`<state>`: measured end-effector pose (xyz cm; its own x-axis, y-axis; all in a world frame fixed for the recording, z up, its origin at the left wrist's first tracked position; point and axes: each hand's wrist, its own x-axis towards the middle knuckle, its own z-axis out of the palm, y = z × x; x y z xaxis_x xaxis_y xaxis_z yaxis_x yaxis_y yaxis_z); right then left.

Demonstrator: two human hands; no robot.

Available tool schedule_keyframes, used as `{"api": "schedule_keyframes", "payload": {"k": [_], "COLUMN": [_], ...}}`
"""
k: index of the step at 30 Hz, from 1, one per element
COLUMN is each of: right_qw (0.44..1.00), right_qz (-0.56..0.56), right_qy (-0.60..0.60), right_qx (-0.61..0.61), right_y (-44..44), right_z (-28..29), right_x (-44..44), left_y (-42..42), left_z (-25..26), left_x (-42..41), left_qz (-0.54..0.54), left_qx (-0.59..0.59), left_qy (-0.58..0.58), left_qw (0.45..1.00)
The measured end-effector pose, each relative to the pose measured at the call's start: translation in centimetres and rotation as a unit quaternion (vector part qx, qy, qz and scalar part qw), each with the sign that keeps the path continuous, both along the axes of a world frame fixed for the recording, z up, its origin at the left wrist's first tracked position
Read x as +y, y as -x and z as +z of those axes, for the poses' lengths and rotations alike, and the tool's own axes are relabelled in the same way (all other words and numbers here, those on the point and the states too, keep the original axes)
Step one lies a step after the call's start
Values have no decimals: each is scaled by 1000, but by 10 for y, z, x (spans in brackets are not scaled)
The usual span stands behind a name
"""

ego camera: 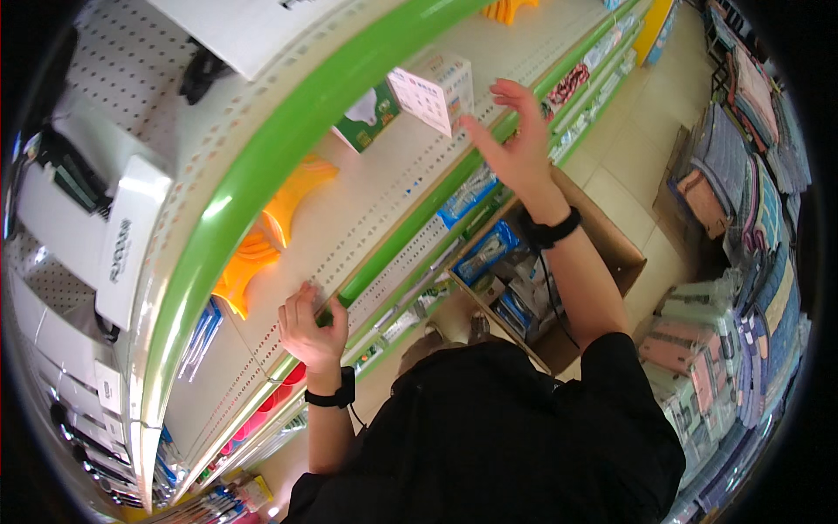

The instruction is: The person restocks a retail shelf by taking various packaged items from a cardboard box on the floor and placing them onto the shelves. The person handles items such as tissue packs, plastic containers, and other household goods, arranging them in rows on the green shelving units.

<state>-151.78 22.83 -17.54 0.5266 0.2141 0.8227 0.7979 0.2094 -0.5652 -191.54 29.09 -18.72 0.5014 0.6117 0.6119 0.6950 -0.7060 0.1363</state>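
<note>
My right hand [520, 141] is raised over the front edge of a white perforated shelf [373, 216], its thumb and fingers spread and nothing between them. Just left of its thumb stands a white printed carton [432, 92]; whether the thumb touches it I cannot tell. Beside that carton is a green box [368, 116] with a light bulb pictured on it. My left hand [314, 331] is at the green front rim of the same shelf, fingers loosely curled, thumb apart, holding nothing. Orange plastic pieces [252, 259] lie deeper on the shelf, partly hidden by the shelf above.
An upper shelf with a thick green edge [216, 216] overhangs this one and carries white boxes [134, 242]. An open cardboard box [589, 281] with packaged goods stands by my right side. Folded textiles [727, 183] are stacked across the tiled aisle [612, 167].
</note>
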Motion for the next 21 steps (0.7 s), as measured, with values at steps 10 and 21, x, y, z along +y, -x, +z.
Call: {"api": "schedule_keyframes", "payload": {"k": [10,21], "right_qw": [747,515], "right_qz": [127,256], "right_qy": [622,795], "right_qx": [197,190], "right_y": [-13,52], "right_z": [-224,-431], "right_x": [-177,-128], "left_y": [0,0], "left_z": [-8,-20], "left_x": [-1,3], "left_qz": [-5,-5], "left_qx": [8,9], "left_qy": [-25,-35], "left_qw": [1000,999]}}
